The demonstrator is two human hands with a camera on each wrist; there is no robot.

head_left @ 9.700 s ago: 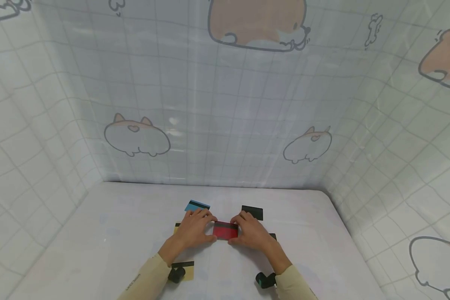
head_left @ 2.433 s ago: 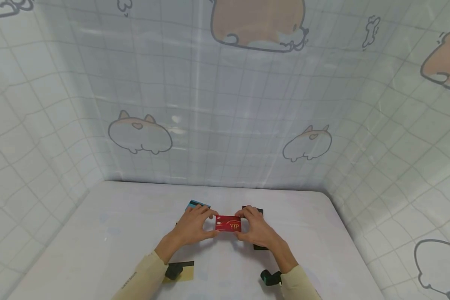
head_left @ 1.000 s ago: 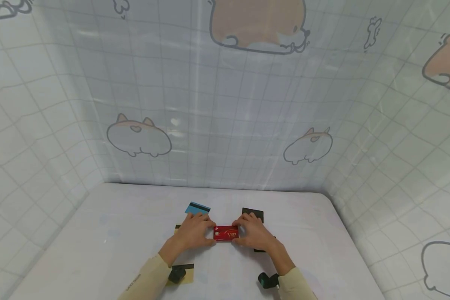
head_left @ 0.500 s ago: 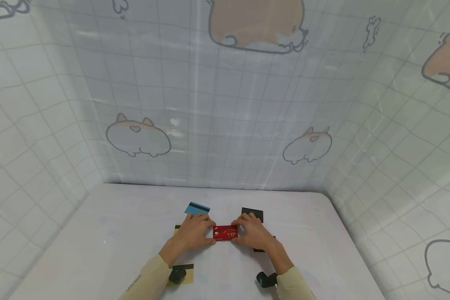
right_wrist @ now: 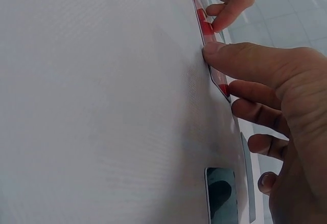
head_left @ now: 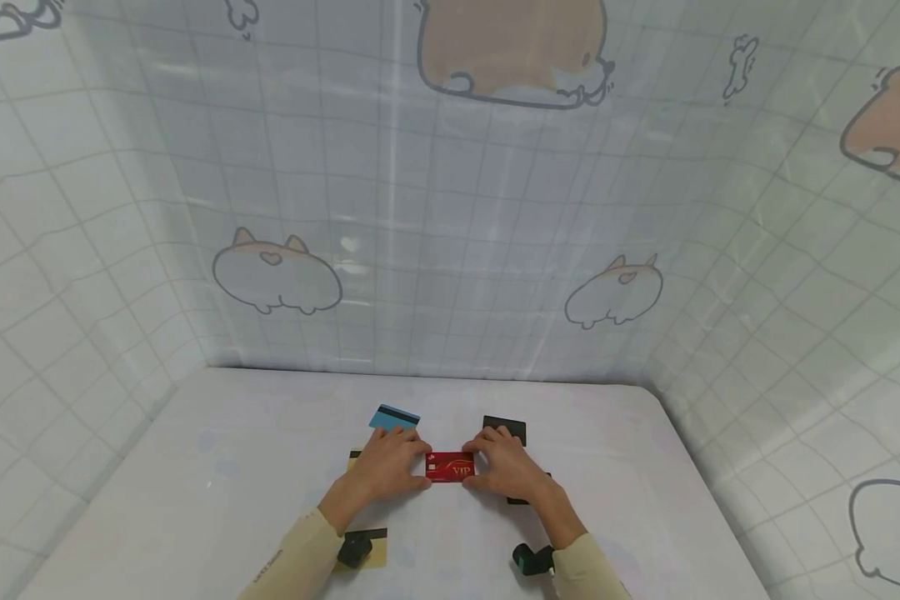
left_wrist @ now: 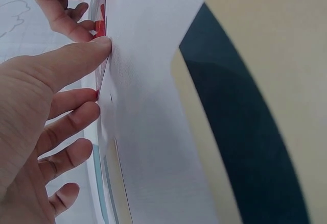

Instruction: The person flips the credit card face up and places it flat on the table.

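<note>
A red VIP card (head_left: 450, 467) lies flat on the white table between my hands, printed side up. My left hand (head_left: 385, 463) pinches its left end between thumb and index finger, at the near and far edges. In the same manner my right hand (head_left: 507, 465) pinches the right end. The left wrist view shows the card (left_wrist: 100, 27) nearly edge-on, with the left thumb (left_wrist: 84, 60) at its near edge. From the right wrist, the card (right_wrist: 206, 27) also looks thin, low against the table surface. The other fingers of both hands are bent and hold nothing.
Beyond my left hand lies a blue striped card (head_left: 394, 417); beyond the right, a black card (head_left: 507, 427). A yellow card (head_left: 355, 456) and another dark card (head_left: 519, 501) are partly hidden by my hands. Another yellow card (head_left: 376, 550) lies by the left sleeve. Patterned sheets surround the table (head_left: 270, 392).
Earliest, the red card showed its striped back. By 2.4 seconds ago it was turned face up and held raised; then it came down to the table. Over the last second it has hardly moved.
</note>
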